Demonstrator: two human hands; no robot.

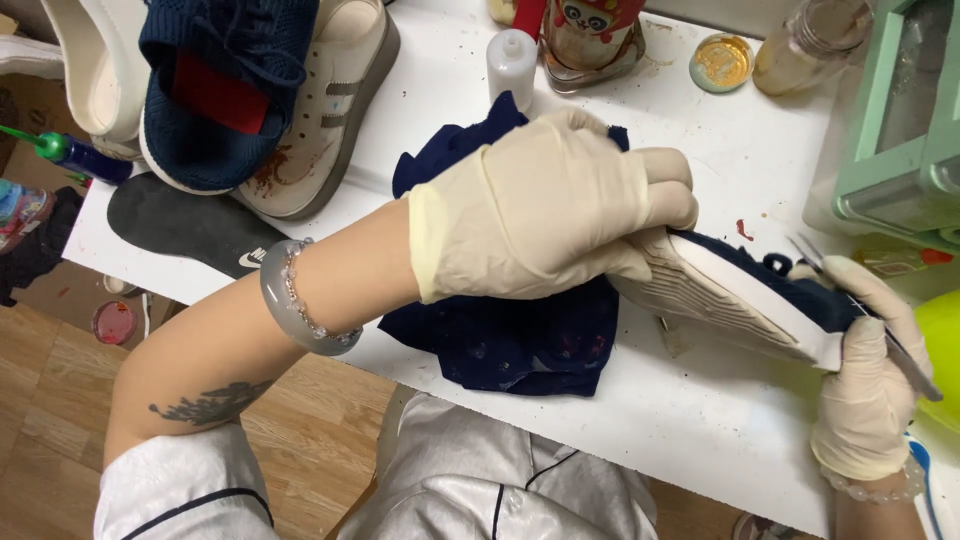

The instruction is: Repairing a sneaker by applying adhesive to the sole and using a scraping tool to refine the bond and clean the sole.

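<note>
My left hand (545, 205), in a cream latex glove, grips the heel end of a navy sneaker (745, 295) with a white ribbed sole, turned on its side above the white table (700, 420). At the sneaker's toe end, my gloved right hand (868, 385) holds a thin metal tool (860, 305) against the shoe's upper edge. A crumpled navy cloth (515, 335) lies on the table under my left hand. A grey bangle and a bead bracelet circle my left wrist.
At the back left are a second navy sneaker (225, 90), a white shoe (335, 110) and a black insole (190, 225). A small white bottle (511, 62), a jar, a gold lid (722, 62) and a glass bottle (810, 40) line the far edge. A green box (895, 130) stands right.
</note>
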